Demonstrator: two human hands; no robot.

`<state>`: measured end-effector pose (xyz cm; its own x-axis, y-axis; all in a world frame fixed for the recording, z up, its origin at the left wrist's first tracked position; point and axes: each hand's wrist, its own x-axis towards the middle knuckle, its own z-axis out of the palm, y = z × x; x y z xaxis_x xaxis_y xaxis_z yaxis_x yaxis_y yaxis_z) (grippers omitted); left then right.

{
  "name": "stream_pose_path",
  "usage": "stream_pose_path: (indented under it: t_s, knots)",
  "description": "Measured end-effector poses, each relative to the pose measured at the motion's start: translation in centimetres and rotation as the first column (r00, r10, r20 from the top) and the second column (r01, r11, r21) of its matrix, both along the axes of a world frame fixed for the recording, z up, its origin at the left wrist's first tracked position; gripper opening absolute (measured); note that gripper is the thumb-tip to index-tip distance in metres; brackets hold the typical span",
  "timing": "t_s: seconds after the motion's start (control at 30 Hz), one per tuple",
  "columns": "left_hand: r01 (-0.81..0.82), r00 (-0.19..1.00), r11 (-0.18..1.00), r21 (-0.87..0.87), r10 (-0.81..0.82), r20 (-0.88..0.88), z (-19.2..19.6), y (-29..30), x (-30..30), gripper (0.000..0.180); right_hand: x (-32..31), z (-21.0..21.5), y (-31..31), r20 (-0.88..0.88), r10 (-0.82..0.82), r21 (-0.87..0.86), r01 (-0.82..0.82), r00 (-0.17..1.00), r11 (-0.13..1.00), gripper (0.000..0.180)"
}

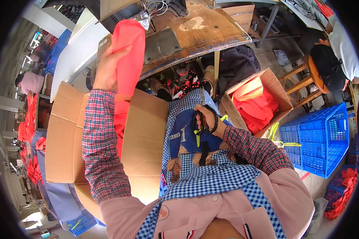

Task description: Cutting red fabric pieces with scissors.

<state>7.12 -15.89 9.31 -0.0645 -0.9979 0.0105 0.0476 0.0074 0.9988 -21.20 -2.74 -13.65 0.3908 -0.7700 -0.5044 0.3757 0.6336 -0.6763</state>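
Observation:
My left hand (107,65) is raised at the table's near left edge, its fingers closed on a red fabric piece (131,51). The cloth stands up above the fingers and hangs down beside the wrist. Below it is a cardboard box (145,131) with its flaps up and more red fabric (119,119) inside, partly hidden by my forearm. Over my lap, my right hand (207,118) is wrapped round black-handled scissors (202,97), blades pointing away from me toward the table. Whether the blades are apart is hard to tell.
Ahead stands a worn wooden work table (215,30). At my right are a cardboard box (281,113) of red fabric, a blue plastic crate (315,139) and a wooden stool (314,77). Red scraps (187,81) litter the floor under the table. Other people sit at far left and right.

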Motion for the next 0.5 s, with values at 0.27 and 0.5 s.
stream_pose_path:
  t_s: [0.27,0.5]
  knots:
    - [0.049,0.998,0.999,-0.002,-0.049,0.027,0.5,0.5,0.0,0.035,-0.1,-0.3,0.3,0.006,0.004,-0.004,-0.004,1.0,1.0,0.045]
    - [0.028,1.0,0.997,0.076,-0.028,0.005,0.4,2.8,-0.5,0.035,-0.2,0.0,0.6,0.0,-0.006,-0.026,0.006,1.0,1.0,0.045]
